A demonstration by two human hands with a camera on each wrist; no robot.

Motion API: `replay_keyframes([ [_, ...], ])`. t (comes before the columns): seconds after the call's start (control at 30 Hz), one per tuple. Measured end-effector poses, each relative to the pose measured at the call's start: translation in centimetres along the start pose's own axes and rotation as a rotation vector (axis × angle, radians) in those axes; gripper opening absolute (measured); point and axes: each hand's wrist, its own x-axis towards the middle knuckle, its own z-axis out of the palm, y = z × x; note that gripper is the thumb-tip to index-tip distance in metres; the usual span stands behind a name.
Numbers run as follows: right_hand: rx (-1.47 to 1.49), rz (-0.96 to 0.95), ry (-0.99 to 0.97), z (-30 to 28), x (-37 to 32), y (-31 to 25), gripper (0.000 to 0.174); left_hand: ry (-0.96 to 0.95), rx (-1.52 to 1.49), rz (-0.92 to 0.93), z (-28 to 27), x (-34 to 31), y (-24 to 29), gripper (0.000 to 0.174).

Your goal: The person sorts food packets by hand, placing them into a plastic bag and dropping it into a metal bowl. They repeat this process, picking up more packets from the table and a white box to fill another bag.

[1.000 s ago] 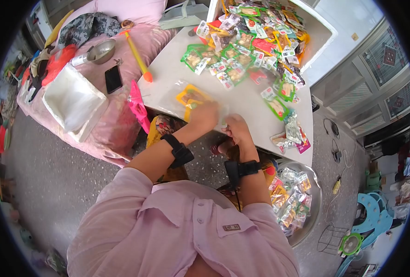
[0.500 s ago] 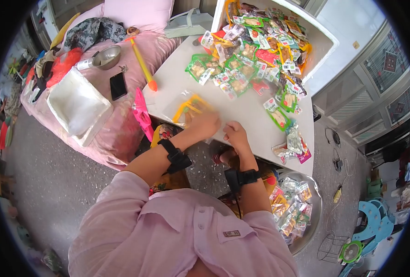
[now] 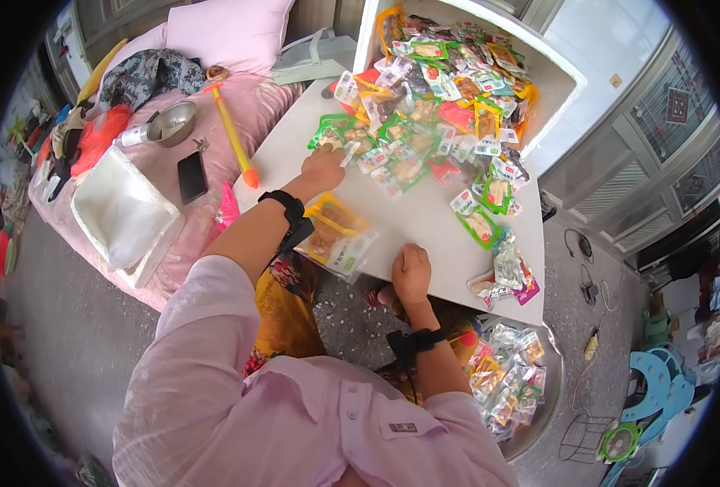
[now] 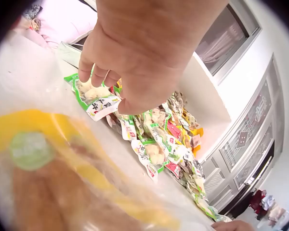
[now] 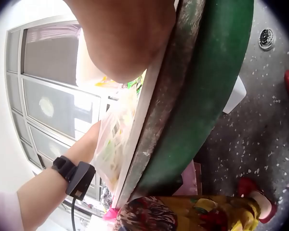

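Green snack packet (image 4: 97, 98) is lying at the near left corner of the heap of snack packets (image 3: 445, 97) on the white worktop (image 3: 429, 217), and the person's left hand (image 3: 324, 168) is reaching over it from the near side. That grip is narrow: the bent fingers (image 4: 94, 72) are touching the packet's top and the thumb is sitting beside its white edge, though I cannot tell whether they are actually pinching it. A clear bag (image 3: 339, 235) of yellow-edged packets is lying just under the left forearm, near the worktop's front edge. The right hand (image 3: 411, 272) is resting at that edge as a curled fist, holding nothing that I can see, a little apart from the bag.
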Motion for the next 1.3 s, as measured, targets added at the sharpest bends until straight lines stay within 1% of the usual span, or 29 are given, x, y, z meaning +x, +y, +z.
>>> replay_keyframes([
  [0.13,0.003,0.005,0.005,-0.2,0.3,-0.3,0.010,0.105,0.061,0.020,0.7,2.9,-0.2,0.049],
  [0.23,0.003,0.017,-0.005,-0.1,0.2,-0.2,0.010,0.099,0.086,0.040,0.0,3.7,1.1,0.051],
  [0.33,0.011,0.013,0.002,0.0,0.2,0.0,0.009,0.109,0.084,0.040,0.9,5.1,1.6,0.049],
  [0.43,0.016,0.010,0.007,0.0,0.1,0.1,0.009,0.097,-0.020,0.064,0.2,6.3,2.1,0.047],
  [0.53,0.008,0.011,0.002,0.2,0.0,0.1,0.009,0.043,-0.212,-0.013,-1.1,8.0,2.0,0.045],
  [0.63,0.014,0.010,-0.011,0.1,0.2,0.2,0.010,0.135,-0.583,-0.191,1.7,11.7,0.5,0.041],
  [0.73,0.024,0.005,-0.020,0.0,0.3,0.2,0.011,0.040,-0.576,-0.287,1.6,13.6,0.6,0.038],
  [0.83,0.026,0.003,-0.019,-0.1,0.3,0.1,0.011,0.152,-0.590,-0.332,3.1,15.5,0.3,0.038],
  [0.87,0.028,0.002,-0.016,-0.1,0.4,0.0,0.011,0.186,-0.668,-0.310,3.6,15.8,0.1,0.040],
  [0.93,0.001,-0.001,-0.013,-0.1,0.4,0.0,0.010,0.252,-0.823,-0.265,3.6,15.3,0.6,0.043],
  [1.0,-0.012,0.002,-0.009,-0.2,0.4,-0.1,0.010,0.373,-0.925,-0.222,3.5,14.2,1.3,0.031],
  [1.03,-0.011,0.005,-0.007,-0.2,0.4,-0.1,0.010,0.436,-0.974,-0.197,2.5,12.9,2.1,0.025],
  [1.07,-0.010,0.007,-0.004,-0.2,0.3,-0.2,0.009,0.371,-1.094,-0.217,1.4,11.3,2.7,0.023],
  [1.1,-0.012,0.006,0.000,-0.1,0.3,-0.1,0.009,0.303,-1.212,-0.237,-1.3,8.5,4.2,0.020],
  [1.13,-0.015,0.003,0.004,0.1,0.1,0.1,0.009,0.232,-1.329,-0.258,-2.9,6.8,5.0,0.018],
  [1.23,-0.010,0.003,0.017,0.1,-0.1,0.2,0.009,0.310,-1.387,-0.162,-2.5,5.2,3.2,0.015],
  [1.3,-0.004,0.003,0.024,0.1,-0.1,0.1,0.010,0.257,-1.474,-0.202,-3.2,3.2,2.2,0.013],
])
